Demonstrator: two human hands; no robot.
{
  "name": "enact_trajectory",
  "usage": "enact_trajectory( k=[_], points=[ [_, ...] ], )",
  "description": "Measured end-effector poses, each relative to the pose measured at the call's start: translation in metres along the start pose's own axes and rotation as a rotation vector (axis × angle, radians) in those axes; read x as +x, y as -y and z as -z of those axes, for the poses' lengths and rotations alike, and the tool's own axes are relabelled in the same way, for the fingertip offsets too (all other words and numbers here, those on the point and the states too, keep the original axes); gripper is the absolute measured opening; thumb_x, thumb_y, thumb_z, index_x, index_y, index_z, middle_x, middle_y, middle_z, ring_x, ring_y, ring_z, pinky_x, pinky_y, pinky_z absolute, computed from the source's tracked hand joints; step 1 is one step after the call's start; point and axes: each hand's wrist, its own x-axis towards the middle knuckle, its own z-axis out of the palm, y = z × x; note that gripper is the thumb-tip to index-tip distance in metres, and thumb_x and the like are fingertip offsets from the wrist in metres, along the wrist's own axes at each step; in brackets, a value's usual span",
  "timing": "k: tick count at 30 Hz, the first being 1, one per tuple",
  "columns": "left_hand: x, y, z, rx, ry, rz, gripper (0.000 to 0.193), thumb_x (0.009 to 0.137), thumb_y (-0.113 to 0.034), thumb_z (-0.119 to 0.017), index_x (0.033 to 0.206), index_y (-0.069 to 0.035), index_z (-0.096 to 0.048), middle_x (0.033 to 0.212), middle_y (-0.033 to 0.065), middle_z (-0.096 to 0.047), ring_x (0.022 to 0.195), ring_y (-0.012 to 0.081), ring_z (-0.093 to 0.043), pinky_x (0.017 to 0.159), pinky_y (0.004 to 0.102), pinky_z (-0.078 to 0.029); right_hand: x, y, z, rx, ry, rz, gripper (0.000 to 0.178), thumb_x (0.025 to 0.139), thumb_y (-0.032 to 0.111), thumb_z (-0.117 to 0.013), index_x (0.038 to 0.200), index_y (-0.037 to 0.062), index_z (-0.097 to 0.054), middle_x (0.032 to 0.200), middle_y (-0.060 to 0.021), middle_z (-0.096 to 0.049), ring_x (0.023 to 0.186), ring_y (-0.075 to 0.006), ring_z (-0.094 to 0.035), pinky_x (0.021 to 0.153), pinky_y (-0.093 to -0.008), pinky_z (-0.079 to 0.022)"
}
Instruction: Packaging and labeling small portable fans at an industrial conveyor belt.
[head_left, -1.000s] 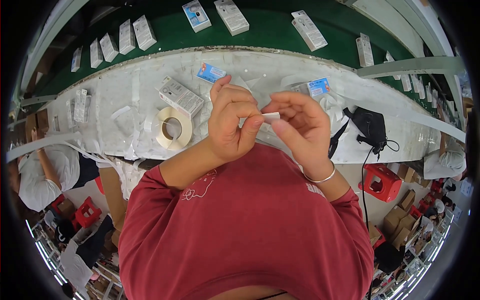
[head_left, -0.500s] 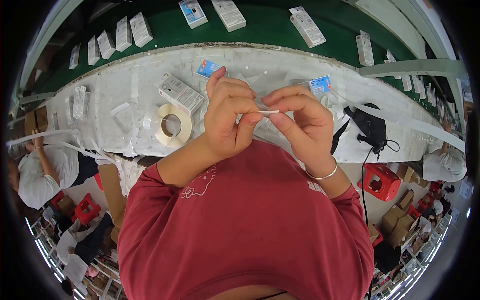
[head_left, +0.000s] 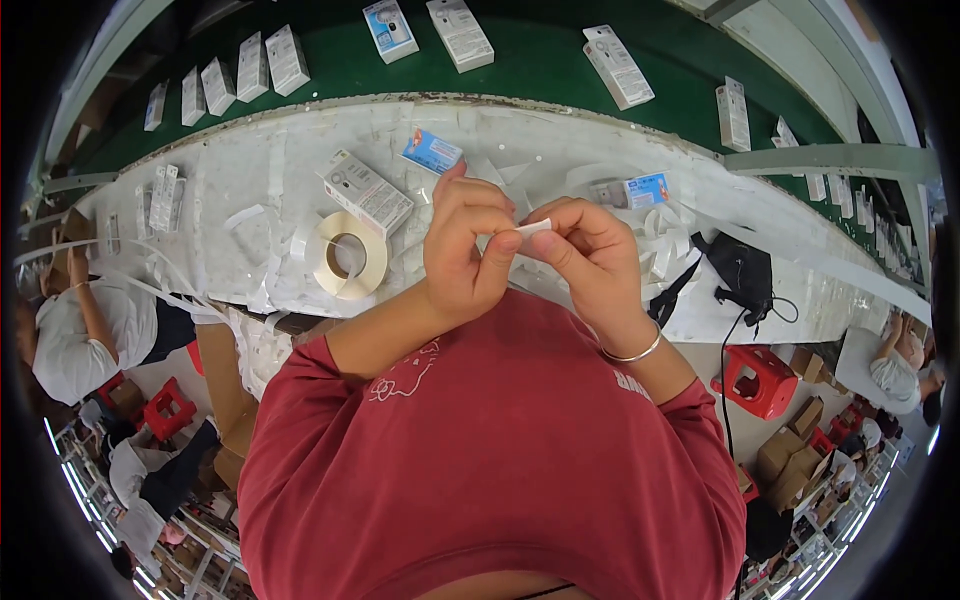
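A small flat white piece [head_left: 533, 229], perhaps a sticker or folded paper, is pinched between my two hands over the table's near edge. My left hand [head_left: 462, 240] grips its left end with thumb and forefinger, other fingers curled. On the opposite end, the thumb and fingertips of my right hand [head_left: 592, 255] close on it. A white printed box [head_left: 367, 193] lies left of my left hand, with a roll of cream label tape [head_left: 374, 262] nearer me. Beyond my left hand rests a blue-and-white package [head_left: 432, 150]; a similar package [head_left: 646, 190] is past my right hand.
Several white boxes stand along a green conveyor [head_left: 540, 85] at the far side. A black pouch [head_left: 740, 262] with a cord lies at the right. Loose white strips [head_left: 800, 250] cross the table [head_left: 215, 215]. Other people sit left and right; a red stool [head_left: 757, 382] stands at right.
My right hand has shifted left and closer to my left hand. The white piece now tilts up at its right end. The whole view has dipped slightly.
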Motion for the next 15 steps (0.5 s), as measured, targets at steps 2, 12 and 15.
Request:
enact_trajectory(
  k=[2, 12, 15],
  points=[
    [-0.004, 0.014, 0.013, -0.002, 0.014, 0.061, 0.008, 0.079, -0.008, -0.059, 0.086, -0.007, -0.055, 0.090, 0.0069, -0.054, 0.085, 0.0231, -0.051, 0.099, 0.0466, -0.028, 0.001, -0.010, 0.008, 0.095, -0.111, -0.119, 0.006, 0.084, -0.002, -0.056, 0.089, 0.0009, -0.058, 0.084, -0.0060, -0.060, 0.072, -0.0111, -0.053, 0.070, -0.0196, -0.042],
    [-0.001, 0.162, 0.090, 0.069, 0.293, 0.392, 0.043, 0.070, -0.013, -0.070, 0.109, -0.009, -0.053, 0.111, 0.0140, -0.049, 0.100, 0.0277, -0.047, 0.093, 0.0407, -0.037, 0.028, -0.058, 0.042, -0.007, -0.121, -0.309, 0.010, 0.085, -0.002, -0.054, 0.095, -0.0016, -0.056, 0.081, -0.0066, -0.060, 0.064, -0.0125, -0.056, 0.064, -0.0198, -0.045],
    [0.005, 0.166, 0.084, -0.004, 0.454, 0.319, 0.052, 0.067, -0.017, -0.072, 0.114, -0.012, -0.050, 0.112, 0.0159, -0.049, 0.103, 0.0279, -0.047, 0.092, 0.0407, -0.038, 0.037, -0.057, 0.036, 0.043, -0.065, -0.310, 0.010, 0.086, -0.002, -0.053, 0.095, -0.0018, -0.055, 0.079, -0.0076, -0.059, 0.059, -0.0140, -0.056, 0.064, -0.0208, -0.045]
  ],
)
